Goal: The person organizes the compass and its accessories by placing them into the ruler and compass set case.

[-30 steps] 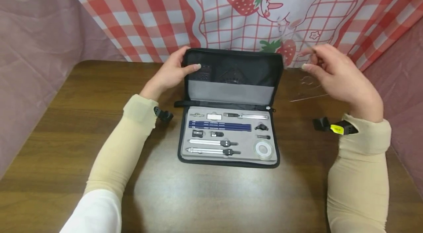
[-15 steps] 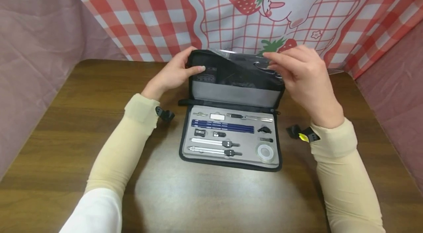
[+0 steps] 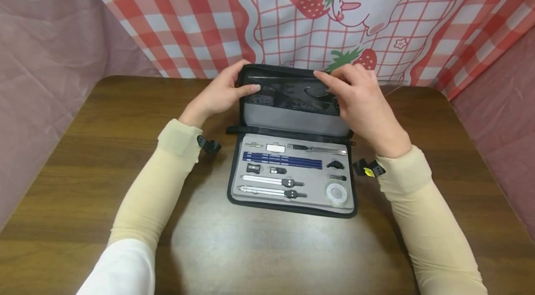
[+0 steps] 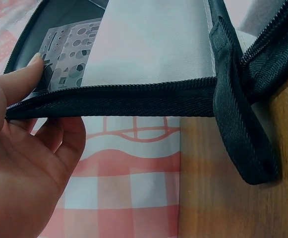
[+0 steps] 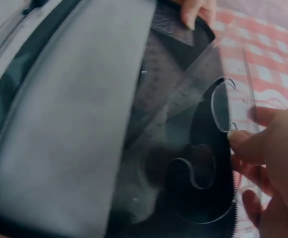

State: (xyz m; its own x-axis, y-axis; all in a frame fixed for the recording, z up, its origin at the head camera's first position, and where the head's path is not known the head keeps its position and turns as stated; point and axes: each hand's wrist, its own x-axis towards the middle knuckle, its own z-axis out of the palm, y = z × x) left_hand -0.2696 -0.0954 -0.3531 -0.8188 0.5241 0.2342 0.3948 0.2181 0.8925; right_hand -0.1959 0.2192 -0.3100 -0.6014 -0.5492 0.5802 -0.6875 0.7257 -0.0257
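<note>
A black zip case (image 3: 298, 121) lies unfolded on the table, its lid raised with a grey pocket inside. My left hand (image 3: 219, 93) grips the lid's left edge, thumb inside and fingers behind, as the left wrist view shows. Between thumb and fingers, my right hand (image 3: 363, 104) pinches a clear plastic set square (image 5: 240, 82) with curved cut-outs. The set square lies across the lid's inner face, partly over the pocket opening. A clear shape stencil (image 4: 72, 52) and a see-through protractor (image 5: 156, 74) stick out of the pocket; their lower parts are hidden.
The grey tray of the case holds blue pencils (image 3: 282, 160), two compasses (image 3: 267, 180), a sharpener (image 3: 252, 168), a white eraser (image 3: 275, 148) and a round tape roll (image 3: 336, 193). A checked cloth (image 3: 188, 11) hangs behind the wooden table (image 3: 104, 146).
My right hand has moved left from beside the case, bringing the set square in front of the lid. The left hand keeps its grip on the lid's edge.
</note>
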